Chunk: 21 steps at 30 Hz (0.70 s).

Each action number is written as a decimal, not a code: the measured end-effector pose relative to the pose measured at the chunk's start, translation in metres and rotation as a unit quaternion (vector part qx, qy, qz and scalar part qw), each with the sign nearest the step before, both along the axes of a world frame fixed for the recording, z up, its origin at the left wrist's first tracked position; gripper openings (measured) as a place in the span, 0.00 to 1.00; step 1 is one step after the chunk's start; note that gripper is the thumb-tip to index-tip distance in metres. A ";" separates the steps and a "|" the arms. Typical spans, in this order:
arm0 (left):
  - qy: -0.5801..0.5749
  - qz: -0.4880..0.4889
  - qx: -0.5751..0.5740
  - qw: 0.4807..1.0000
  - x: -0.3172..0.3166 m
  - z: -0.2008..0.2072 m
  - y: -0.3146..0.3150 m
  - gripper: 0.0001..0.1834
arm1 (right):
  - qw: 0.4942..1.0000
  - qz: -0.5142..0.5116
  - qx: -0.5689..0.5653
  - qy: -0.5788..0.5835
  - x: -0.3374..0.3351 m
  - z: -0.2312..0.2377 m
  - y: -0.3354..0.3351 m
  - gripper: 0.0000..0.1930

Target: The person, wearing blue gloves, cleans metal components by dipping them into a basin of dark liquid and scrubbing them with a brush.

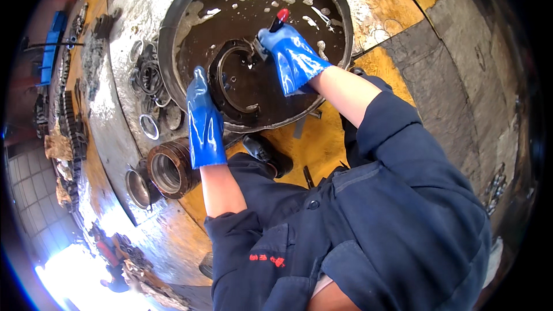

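Dark metal ring [216, 80] sits in a round black tub [167, 52] of murky, foam-flecked liquid, between the worker's two blue gloves. Looking across from the left, I see loose rings [148, 78] heaped beside the tub, then a rusty hollow cylinder [167, 171] nearer the worker. Next, the left hand [205, 121] reaches over the rim, fingers stretched along the ring's left side; whether it grips there I can't tell. Furthest right, the right hand [291, 57] is closed firmly around a red-ended tool [282, 16] by the ring's upper edge.
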<state>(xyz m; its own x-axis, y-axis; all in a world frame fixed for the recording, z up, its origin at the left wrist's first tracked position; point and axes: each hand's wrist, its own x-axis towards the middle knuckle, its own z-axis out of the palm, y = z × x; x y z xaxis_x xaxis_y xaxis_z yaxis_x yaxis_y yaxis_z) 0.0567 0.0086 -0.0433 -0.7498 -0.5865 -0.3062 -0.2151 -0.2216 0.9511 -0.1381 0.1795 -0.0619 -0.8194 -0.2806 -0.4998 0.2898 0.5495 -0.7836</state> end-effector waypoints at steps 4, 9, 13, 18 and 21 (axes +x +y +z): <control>-0.082 -0.097 -0.037 0.991 -0.022 0.029 0.007 0.37 | 0.999 0.032 0.016 -0.017 -0.002 -0.017 0.013 0.24; -0.216 -0.293 -0.025 0.931 -0.102 0.056 -0.018 0.24 | 0.997 0.072 -0.010 -0.001 -0.007 -0.010 0.020 0.21; -0.145 -0.538 -0.649 0.518 -0.142 0.036 -0.049 0.18 | 0.987 0.084 -0.134 -0.032 -0.019 -0.020 0.042 0.20; -0.087 -0.540 -0.733 0.404 -0.146 0.016 -0.049 0.20 | 0.961 0.047 -0.257 -0.091 -0.022 -0.026 0.057 0.17; -0.089 -0.517 -0.648 0.553 -0.116 0.022 -0.046 0.21 | 0.933 0.004 -0.335 -0.136 -0.017 -0.026 0.060 0.13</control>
<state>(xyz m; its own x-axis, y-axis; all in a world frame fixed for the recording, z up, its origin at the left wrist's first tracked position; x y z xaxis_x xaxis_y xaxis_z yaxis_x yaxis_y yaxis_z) -0.0593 -0.0370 -0.0210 -0.9152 0.3124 -0.2544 0.2931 0.9496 0.1114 -0.1552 0.2399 -0.0875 -0.6853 -0.6092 -0.3991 0.5252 -0.0337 -0.8503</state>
